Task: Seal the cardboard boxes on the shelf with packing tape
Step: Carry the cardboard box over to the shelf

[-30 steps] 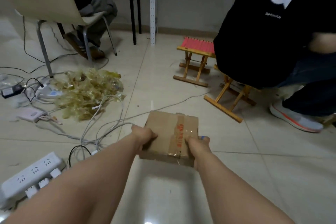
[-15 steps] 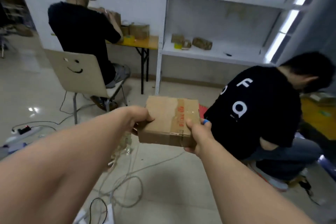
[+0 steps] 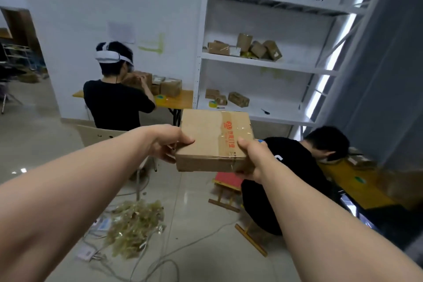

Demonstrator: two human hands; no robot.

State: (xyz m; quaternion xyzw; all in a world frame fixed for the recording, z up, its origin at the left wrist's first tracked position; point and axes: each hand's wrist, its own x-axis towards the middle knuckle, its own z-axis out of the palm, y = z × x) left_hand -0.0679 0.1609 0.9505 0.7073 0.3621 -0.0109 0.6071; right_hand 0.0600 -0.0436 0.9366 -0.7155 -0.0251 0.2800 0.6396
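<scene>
The left hand (image 3: 167, 144) grips the left edge, thumb on top, and the right hand (image 3: 250, 158) grips the near right corner. Between them the cardboard box (image 3: 206, 142) is held level in the air, well short of the shelf (image 3: 281, 110). A clear tape strip (image 3: 229, 137) crosses its top and runs down the near face, so this one looks sealed (underside hidden). Other boxes (image 3: 238, 98) and a tape roll (image 3: 213, 103) lie on the shelf. I cannot tell whether those are taped.

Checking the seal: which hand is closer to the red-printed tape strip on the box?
Right. The right hand grips the box at its right edge, thumb beside the tape strip; the left hand holds the bare left edge, apart from it.
</scene>
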